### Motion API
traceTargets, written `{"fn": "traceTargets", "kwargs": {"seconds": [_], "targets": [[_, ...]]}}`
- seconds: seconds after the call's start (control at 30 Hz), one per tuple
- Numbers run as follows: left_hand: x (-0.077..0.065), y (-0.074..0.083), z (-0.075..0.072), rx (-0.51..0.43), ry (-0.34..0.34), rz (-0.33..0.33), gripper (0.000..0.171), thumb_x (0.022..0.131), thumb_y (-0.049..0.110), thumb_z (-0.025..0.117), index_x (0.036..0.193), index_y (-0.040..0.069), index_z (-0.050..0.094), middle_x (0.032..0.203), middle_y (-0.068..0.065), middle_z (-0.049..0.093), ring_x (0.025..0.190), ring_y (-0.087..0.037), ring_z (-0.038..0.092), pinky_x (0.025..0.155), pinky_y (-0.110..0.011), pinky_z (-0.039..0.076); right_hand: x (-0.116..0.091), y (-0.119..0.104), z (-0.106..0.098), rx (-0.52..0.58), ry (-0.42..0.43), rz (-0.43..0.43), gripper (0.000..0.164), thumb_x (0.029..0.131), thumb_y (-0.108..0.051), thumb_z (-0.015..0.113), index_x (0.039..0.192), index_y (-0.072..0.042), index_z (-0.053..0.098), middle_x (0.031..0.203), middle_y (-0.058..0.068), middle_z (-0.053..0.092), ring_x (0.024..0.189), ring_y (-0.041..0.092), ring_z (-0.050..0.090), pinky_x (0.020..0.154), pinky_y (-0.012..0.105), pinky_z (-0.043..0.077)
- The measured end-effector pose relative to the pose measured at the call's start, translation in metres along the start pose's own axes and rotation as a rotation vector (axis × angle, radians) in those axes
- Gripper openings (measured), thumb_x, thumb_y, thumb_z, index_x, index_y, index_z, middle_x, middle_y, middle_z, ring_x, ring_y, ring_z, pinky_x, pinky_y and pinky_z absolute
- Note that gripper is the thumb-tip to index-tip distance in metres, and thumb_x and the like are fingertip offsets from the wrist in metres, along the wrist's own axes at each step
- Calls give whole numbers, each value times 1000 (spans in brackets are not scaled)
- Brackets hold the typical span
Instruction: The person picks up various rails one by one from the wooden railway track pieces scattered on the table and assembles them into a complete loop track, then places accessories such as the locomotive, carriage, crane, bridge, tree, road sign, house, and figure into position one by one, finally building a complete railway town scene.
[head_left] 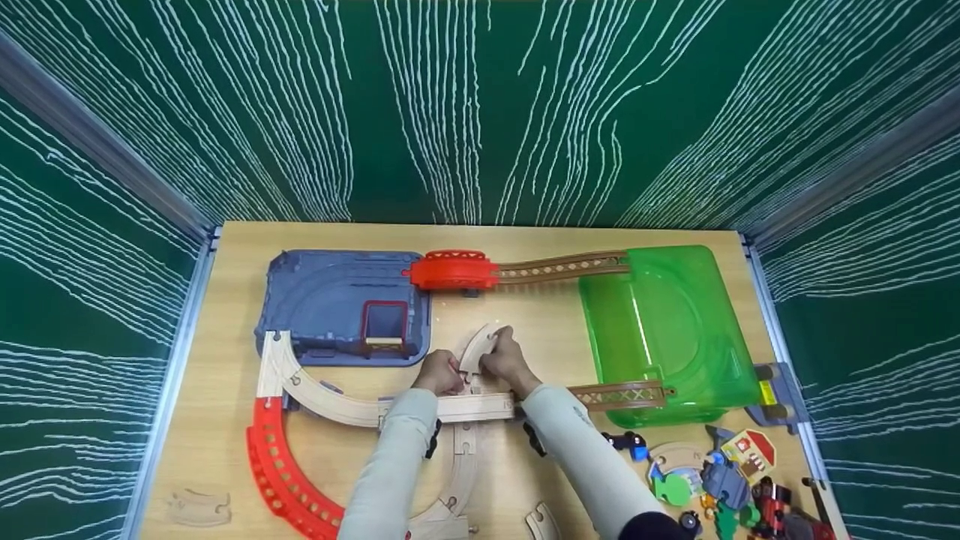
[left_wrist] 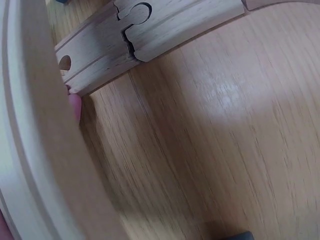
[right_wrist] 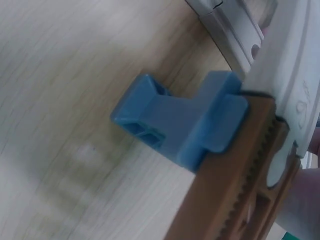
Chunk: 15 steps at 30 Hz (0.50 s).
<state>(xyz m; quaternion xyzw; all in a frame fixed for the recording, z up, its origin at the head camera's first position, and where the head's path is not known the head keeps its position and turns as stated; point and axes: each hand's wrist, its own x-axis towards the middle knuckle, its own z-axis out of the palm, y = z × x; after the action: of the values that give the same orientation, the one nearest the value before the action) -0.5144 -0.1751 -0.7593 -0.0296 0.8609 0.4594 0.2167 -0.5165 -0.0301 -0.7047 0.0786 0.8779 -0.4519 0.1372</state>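
Between the two hands, a curved wooden track piece (head_left: 478, 346) lies at a slant in the head view. My right hand (head_left: 510, 361) grips it from its right side. My left hand (head_left: 441, 373), fingers curled, pinches the end of a wooden track piece (head_left: 472, 384) by the curve's lower end. In the left wrist view, a fingertip (left_wrist: 75, 106) touches the end of that low track (left_wrist: 95, 50), beside its round socket. A raised wooden track (head_left: 474, 407) crosses over the low line just in front of both hands and hides part of it.
A blue support (right_wrist: 175, 120) holds up the brown track (right_wrist: 225, 175) at its joint with the raised track. A grey base (head_left: 337, 307) stands left, a green bin (head_left: 675, 330) right, linked by a red bridge (head_left: 454, 270). Loose toys, including a house block (head_left: 750, 455), lie front right.
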Motion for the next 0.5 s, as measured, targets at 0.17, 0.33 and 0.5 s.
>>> {"fn": "traceTargets", "kwargs": {"seconds": [0.17,0.33,0.5], "targets": [[81,-112,59,-164,-11,11,23,55,-5,73,65,4,54,56,-8,61,43,-18,59,39,-29,48,5,6,4,22,-39,22,45,61,4,61,98,-1,35,78,16,55,69,22,51,58,30,44],[49,-70,33,-67,-3,53,22,50,-8,70,58,7,56,53,-3,59,44,-13,57,40,-25,48,13,22,8,137,-103,25,43,59,4,56,95,-1,33,62,14,55,49,19,55,45,30,47],[24,-30,13,49,-11,5,13,55,-9,65,64,0,59,59,-6,59,52,-15,58,48,-25,50,5,12,3,142,-181,66,40,62,9,55,94,4,32,51,11,54,38,16,54,40,29,48]]}}
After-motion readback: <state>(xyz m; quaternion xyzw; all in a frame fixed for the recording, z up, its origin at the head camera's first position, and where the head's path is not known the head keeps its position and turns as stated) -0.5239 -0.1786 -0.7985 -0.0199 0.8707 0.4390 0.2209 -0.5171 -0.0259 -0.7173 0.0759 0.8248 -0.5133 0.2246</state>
